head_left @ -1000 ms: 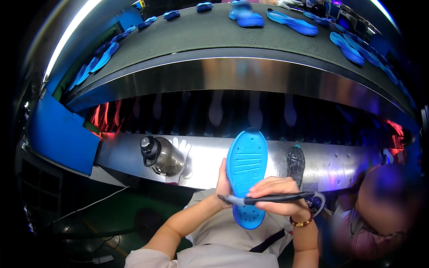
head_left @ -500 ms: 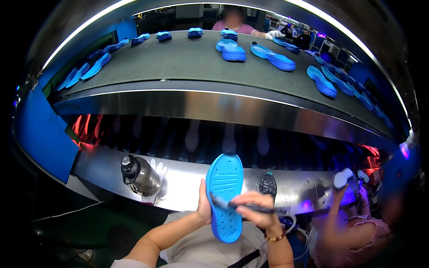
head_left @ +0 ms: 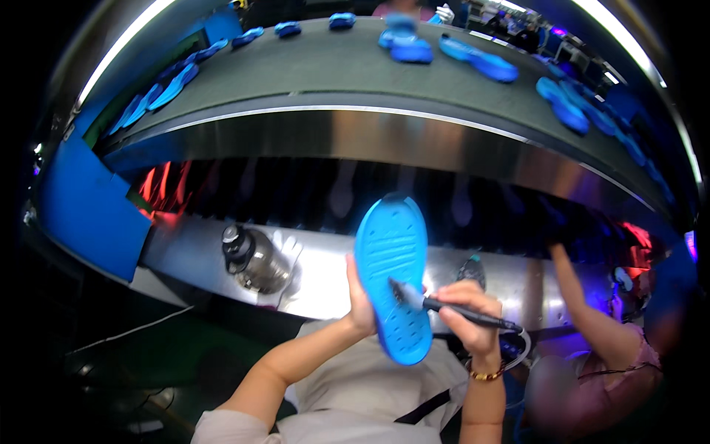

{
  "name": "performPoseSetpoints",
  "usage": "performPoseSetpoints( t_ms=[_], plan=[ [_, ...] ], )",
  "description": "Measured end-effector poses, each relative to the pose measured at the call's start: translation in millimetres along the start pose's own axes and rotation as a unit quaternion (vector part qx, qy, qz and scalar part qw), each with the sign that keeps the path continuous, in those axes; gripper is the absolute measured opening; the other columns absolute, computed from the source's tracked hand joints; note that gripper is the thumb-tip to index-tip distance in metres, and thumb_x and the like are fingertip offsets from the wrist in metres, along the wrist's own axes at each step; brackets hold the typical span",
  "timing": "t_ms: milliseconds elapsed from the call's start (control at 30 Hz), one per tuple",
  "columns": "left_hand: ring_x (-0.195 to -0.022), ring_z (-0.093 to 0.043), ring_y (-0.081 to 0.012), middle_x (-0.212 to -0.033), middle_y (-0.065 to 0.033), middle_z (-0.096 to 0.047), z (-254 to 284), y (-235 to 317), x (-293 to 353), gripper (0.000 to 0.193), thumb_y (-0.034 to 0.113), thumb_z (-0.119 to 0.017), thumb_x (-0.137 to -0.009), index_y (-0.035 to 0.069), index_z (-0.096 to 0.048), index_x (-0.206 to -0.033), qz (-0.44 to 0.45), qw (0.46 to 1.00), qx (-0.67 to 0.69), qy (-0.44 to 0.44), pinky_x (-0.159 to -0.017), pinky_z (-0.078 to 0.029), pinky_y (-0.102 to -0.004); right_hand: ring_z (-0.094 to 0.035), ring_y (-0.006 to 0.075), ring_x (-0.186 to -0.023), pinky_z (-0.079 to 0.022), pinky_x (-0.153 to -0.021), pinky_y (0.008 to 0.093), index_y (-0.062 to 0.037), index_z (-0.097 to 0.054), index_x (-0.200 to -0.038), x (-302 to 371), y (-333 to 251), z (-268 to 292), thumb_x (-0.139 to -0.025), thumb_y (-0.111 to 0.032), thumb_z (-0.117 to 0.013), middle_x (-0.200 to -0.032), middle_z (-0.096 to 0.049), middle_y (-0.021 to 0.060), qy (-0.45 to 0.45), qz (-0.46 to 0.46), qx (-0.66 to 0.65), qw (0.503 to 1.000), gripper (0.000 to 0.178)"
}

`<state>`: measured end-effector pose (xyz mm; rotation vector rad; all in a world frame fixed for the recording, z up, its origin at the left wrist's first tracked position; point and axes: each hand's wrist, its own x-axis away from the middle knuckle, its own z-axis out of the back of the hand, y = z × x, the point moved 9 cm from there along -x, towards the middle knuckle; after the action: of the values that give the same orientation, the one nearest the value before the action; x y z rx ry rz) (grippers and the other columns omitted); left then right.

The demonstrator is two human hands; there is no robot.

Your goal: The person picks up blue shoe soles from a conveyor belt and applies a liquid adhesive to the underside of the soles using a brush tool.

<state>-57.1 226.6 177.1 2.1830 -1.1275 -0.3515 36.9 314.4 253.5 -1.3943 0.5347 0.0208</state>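
A bright blue shoe sole [head_left: 392, 248] stands nearly upright in front of me, its ridged and dimpled face toward me. My left hand [head_left: 361, 305] is closed on its left edge, thumb along the side and the other fingers hidden behind it. In my right hand [head_left: 475, 314] is a black-handled brush [head_left: 420, 300], gripped like a pen, with a clear tube running from its rear end. The brush's dark tip touches or nearly touches the sole's face, just below the ridges.
A metal ledge [head_left: 333, 285] carries a dark drink bottle [head_left: 255, 259], a white glove [head_left: 290, 255] and a dark shoe-shaped item [head_left: 471, 272]. Beyond, a green conveyor belt [head_left: 296, 70] bears several blue soles. At right, a co-worker's arm [head_left: 580, 296] reaches under the belt.
The view has tipped downward and shifted. My brush has moved from the sole's left edge toward its middle. The co-worker's arm at right now reaches under the belt, the light-coloured piece no longer visible there.
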Motion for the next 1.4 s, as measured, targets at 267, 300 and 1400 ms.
performPoseSetpoints(
  t_ms=[267,300,1400],
  plan=[
    [-0.077,-0.059,-0.0286,-0.085,-0.0187,-0.059,-1,22,-3,0.099,0.079,-0.002,-0.070,0.000,-0.048,-0.110,-0.029,0.995,0.091,0.037,-0.070,-0.049,-0.0387,-0.060,0.0207,-0.078,-0.047,-0.072,0.0294,0.0013,-0.066,-0.082,0,-6,-13,-0.063,0.000,-0.067,-0.081,-0.066,0.0115,-0.063,0.034,0.038,0.997,0.019],
    [-0.077,-0.059,-0.0286,-0.085,-0.0187,-0.059,4,23,-3,0.099,0.079,-0.002,-0.070,0.000,-0.048,-0.110,-0.025,0.995,0.090,0.040,-0.070,-0.049,-0.0387,-0.060,0.0206,-0.078,-0.047,-0.072,0.0295,0.0009,-0.066,-0.082,1,-9,-21,-0.062,-0.001,-0.067,-0.081,-0.066,0.0108,-0.078,0.055,0.081,0.992,0.020],
    [-0.104,-0.053,-0.0213,-0.118,-0.0179,-0.050,0,-14,33,0.060,0.032,-0.051,-0.084,-0.006,-0.035,-0.127,0.316,0.932,-0.084,-0.154,-0.090,-0.042,-0.0317,-0.064,0.0242,-0.081,-0.051,-0.071,0.0265,-0.0006,-0.064,-0.090,29,-7,-57,-0.072,-0.005,-0.067,-0.093,-0.065,0.0114,-0.271,-0.023,0.043,0.961,0.019]
  ],
)
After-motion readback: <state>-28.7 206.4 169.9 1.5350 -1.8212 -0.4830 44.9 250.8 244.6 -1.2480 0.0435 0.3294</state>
